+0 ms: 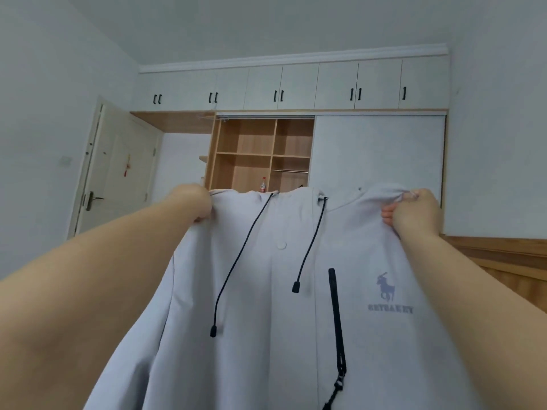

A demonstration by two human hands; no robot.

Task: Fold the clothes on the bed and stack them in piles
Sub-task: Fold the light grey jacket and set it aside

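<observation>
**Operator:** Grey fabric, smooth and lightweight: the jacket [266, 306] hangs in the air in front of the person, front panel facing the camera, held up at shoulder level. Its lower part runs out of frame, and the bed is not in view.

**Supervisor:** State of each grip?

**Operator:** The left hand [194, 204] is curled tight on the jacket's left shoulder seam, cloth bunched in the fist. The right hand [414, 211] pinches the other shoulder, with gathered fabric showing above the knuckles. Both grips hold the garment; neither is slack.

**Supervisor:** Loose parts?

**Operator:** Two black drawcords [310, 244] hang free from the collar, one longer than the other. A black chest zipper [336, 315] with a dangling pull sits beside the printed logo [387, 294].

**Supervisor:** Failure risks from this position?

**Operator:** My judgement: the smooth cloth may slip out of the bunched grips if the jacket is shaken, dropping one shoulder and skewing the fold. The drawcords could swing under a panel and get trapped, making a lumpy, unstable stack. The hood, hidden behind the collar, may fold unevenly.

**Supervisor:** Surroundings?

**Operator:** Behind, an open wardrobe [260, 152] with a bottle [262, 184] on its shelf, and a door [118, 170] at left.
</observation>
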